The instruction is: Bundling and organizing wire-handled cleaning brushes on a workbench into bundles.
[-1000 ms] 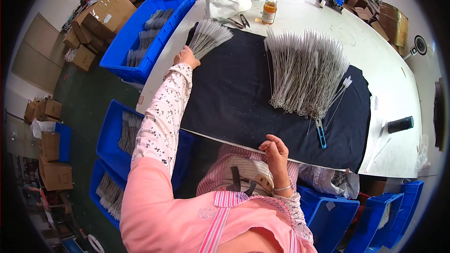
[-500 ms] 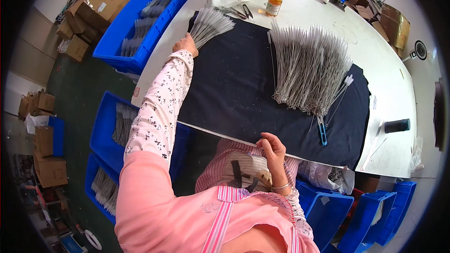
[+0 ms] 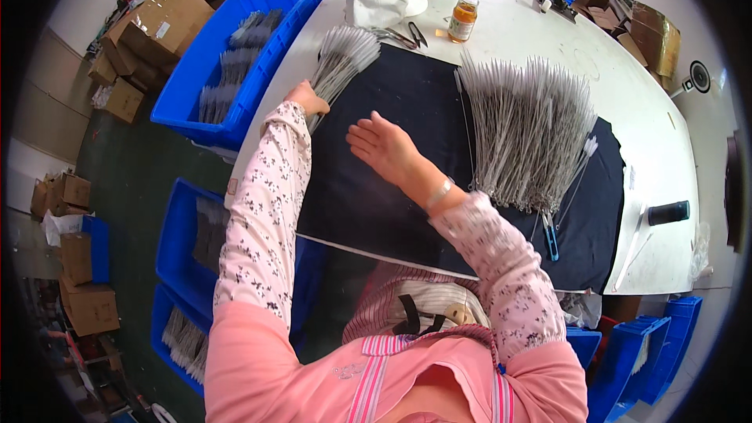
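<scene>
My left hand is closed around the wire handles of a bundle of straw brushes at the far left corner of the dark cloth. Their pale bristle ends fan out away from me. Over the middle of the cloth hangs my right hand, fingers stretched out, holding nothing and apart from the bundle. A large pile of straw brushes lies to the right, bristles to the far side and looped wire ends toward me. By its near edge is a blue-handled tool, perhaps a small cutter.
A white cap, black snips and a jar of orange liquid stand at the back of the white table. Blue bins with brushes line the left side. A dark cylinder lies at right.
My right hand has come up from my lap at the table's front edge to above the cloth, its fingers now extended. The left hand keeps the bundle, drawn slightly nearer.
</scene>
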`<state>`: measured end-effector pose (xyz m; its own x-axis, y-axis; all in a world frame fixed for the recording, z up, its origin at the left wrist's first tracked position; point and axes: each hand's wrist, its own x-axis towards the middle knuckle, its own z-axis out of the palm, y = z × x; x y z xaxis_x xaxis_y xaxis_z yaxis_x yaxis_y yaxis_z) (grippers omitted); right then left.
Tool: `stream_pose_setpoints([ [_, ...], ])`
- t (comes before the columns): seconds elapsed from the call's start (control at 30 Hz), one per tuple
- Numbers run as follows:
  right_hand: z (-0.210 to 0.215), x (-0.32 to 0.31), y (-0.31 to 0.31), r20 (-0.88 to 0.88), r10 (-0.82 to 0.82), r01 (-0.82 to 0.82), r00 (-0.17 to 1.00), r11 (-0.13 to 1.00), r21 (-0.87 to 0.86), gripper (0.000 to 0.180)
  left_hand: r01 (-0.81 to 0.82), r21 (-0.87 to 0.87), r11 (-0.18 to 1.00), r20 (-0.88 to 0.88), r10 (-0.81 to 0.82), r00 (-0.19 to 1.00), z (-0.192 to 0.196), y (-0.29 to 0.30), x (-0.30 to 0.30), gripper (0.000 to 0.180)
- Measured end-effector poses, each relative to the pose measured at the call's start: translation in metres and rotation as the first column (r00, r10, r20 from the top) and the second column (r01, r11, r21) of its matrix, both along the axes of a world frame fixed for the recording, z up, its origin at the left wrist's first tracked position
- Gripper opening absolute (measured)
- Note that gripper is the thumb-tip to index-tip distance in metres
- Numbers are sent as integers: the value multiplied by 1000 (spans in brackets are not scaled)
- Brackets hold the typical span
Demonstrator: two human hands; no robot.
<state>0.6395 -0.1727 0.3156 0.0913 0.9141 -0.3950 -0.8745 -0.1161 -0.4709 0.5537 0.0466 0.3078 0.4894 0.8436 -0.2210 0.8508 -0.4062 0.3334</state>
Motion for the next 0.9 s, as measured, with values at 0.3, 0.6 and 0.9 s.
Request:
stream_pose_setpoints([
  [0.3, -22, -15, 116, -22, -5, 5, 1000, 1000, 14, 56, 38, -314, 949, 304, 63, 951, -33, 42, -26, 59],
  [0.6, -20, -4, 107, 247, 195, -195, 949, 980, -26, 61, 179, -328, 928, 530, 24, 847, 6, 0, -38, 58],
  [0.9, 24, -34, 93, 134, 69, -107, 988, 948, 300, 58, 71, 89, 993, 308, -95, 946, 77, -34, -55, 81],
])
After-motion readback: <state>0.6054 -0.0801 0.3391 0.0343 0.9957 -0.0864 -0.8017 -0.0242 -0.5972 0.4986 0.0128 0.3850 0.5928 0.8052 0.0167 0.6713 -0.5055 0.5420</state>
